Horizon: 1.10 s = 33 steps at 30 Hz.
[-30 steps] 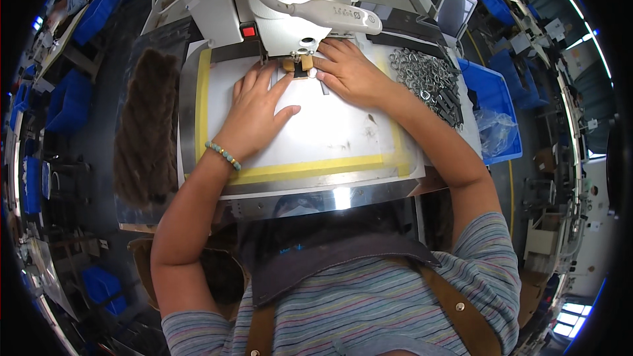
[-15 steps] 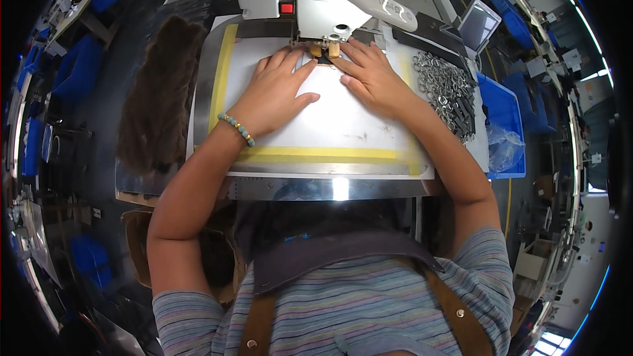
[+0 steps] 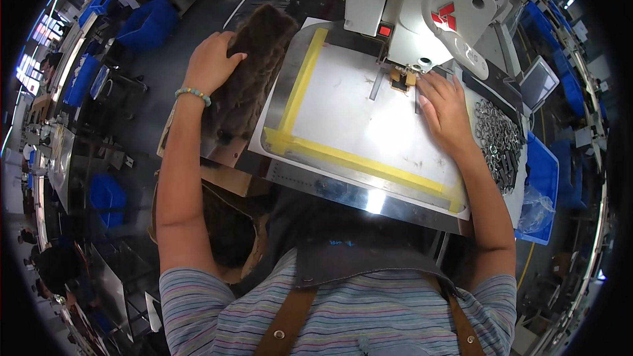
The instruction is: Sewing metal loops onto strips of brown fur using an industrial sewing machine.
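Observation:
My left hand (image 3: pixel 213 60), a beaded bracelet at its wrist, is at the left edge of a long brown fur piece (image 3: pixel 254 72). Its thumb stands apart from the fingers, and the fingertips are partly hidden at the fur. My right hand (image 3: pixel 448 109) lies open on the white sheet, fingers stretched beside the needle area of a white sewing machine (image 3: pixel 415 39). Under the machine head sits a small dark piece (image 3: pixel 399 84) between tan blocks (image 3: pixel 410 78). Thin dark strips (image 3: pixel 376 86) lie on the white sheet (image 3: pixel 356 115).
Yellow tape (image 3: pixel 369 166) borders the metal-edged work plate. Many metal rings and clasps (image 3: pixel 498 135) are heaped at the right, by a blue bin (image 3: pixel 546 165) with clear plastic in it. A small screen (image 3: pixel 537 82) stands behind. An open cardboard box (image 3: pixel 254 247) is below left.
My left hand has left the white sheet and moved left to the fur. My right hand stays beside the machine head. The whole view has turned and shifted.

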Available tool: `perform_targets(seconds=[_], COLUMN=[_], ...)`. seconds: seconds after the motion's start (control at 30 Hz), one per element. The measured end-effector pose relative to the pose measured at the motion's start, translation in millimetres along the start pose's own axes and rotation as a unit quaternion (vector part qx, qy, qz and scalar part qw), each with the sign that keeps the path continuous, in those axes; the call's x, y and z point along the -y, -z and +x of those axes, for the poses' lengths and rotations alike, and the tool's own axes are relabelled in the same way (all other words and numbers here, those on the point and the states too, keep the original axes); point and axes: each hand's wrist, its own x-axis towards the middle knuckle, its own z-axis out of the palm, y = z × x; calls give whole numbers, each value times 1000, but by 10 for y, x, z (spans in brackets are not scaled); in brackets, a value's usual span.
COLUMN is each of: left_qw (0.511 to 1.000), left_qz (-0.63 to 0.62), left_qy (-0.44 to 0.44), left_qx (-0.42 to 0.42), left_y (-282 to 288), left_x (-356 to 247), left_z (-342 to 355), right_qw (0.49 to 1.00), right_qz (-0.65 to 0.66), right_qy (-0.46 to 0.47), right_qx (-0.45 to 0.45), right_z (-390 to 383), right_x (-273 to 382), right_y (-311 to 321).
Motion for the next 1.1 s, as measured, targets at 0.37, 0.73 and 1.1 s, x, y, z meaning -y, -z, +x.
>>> perform_targets(seconds=[0.37, 0.73, 1.1], left_qw=[958, 875, 723], left_qz=[-268, -423, -610], left_qy=[-57, -194, -11], left_qx=[-86, 132, 325], left_y=[-10, 747, -148], left_x=[110, -1257, -1631], left_z=[-97, -1191, -1498], right_qw=[993, 407, 683], right_qz=[100, 864, 662], right_qy=[-30, -162, -281], right_qx=[-47, 248, 126], right_z=[79, -156, -214], right_x=[152, 1268, 706], right_y=[403, 448, 356])
